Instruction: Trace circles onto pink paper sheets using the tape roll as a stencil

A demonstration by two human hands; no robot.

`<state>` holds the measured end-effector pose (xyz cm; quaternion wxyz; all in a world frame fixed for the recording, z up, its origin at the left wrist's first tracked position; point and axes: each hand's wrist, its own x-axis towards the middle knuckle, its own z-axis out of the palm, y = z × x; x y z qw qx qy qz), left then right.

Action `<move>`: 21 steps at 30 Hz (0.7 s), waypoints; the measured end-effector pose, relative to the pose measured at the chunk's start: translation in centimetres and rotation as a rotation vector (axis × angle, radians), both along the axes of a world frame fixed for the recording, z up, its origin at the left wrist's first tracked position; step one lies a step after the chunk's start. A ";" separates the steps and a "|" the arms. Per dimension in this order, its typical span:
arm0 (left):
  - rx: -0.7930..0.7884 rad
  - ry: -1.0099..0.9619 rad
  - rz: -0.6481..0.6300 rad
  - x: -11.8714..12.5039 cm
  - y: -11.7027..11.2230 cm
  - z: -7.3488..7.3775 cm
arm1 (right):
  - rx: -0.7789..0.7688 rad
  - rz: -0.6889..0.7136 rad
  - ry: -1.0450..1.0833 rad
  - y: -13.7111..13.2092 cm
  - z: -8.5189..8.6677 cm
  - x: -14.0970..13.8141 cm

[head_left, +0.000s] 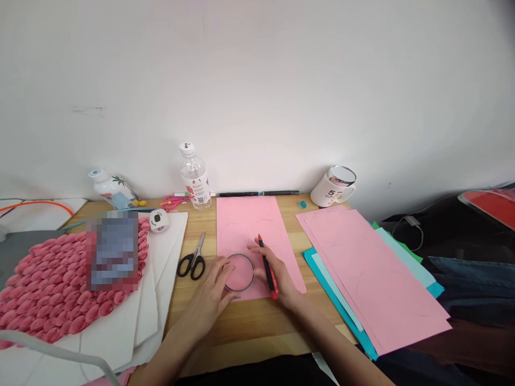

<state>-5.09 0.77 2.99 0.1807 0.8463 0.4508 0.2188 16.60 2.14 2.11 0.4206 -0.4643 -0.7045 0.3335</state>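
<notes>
Right hand (282, 277) grasps pen (267, 265); left hand (212, 292) touches ring (240, 254), grip unclear. Clear bottle (196, 182), white mug (330, 188) stand near wall (257, 96); contents indistinct.

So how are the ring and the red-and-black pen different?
The ring is round with an open middle, while the pen is long and straight. The ring has a dark grey rim; the pen is black and red. The ring lies flat on the pink sheet, whereas the pen is held slanted in the right hand.
</notes>
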 end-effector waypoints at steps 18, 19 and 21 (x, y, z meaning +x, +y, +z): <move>-0.016 0.145 -0.191 2.2 0.6 0.2 | -0.534 -0.154 0.592 6.3 -0.2 -1.8; -0.021 0.135 -0.191 2.2 0.6 0.3 | -0.526 -0.153 0.581 6.4 -0.2 -1.9; -0.031 0.120 -0.190 2.2 0.5 0.3 | -0.523 -0.149 0.587 6.5 -0.2 -2.3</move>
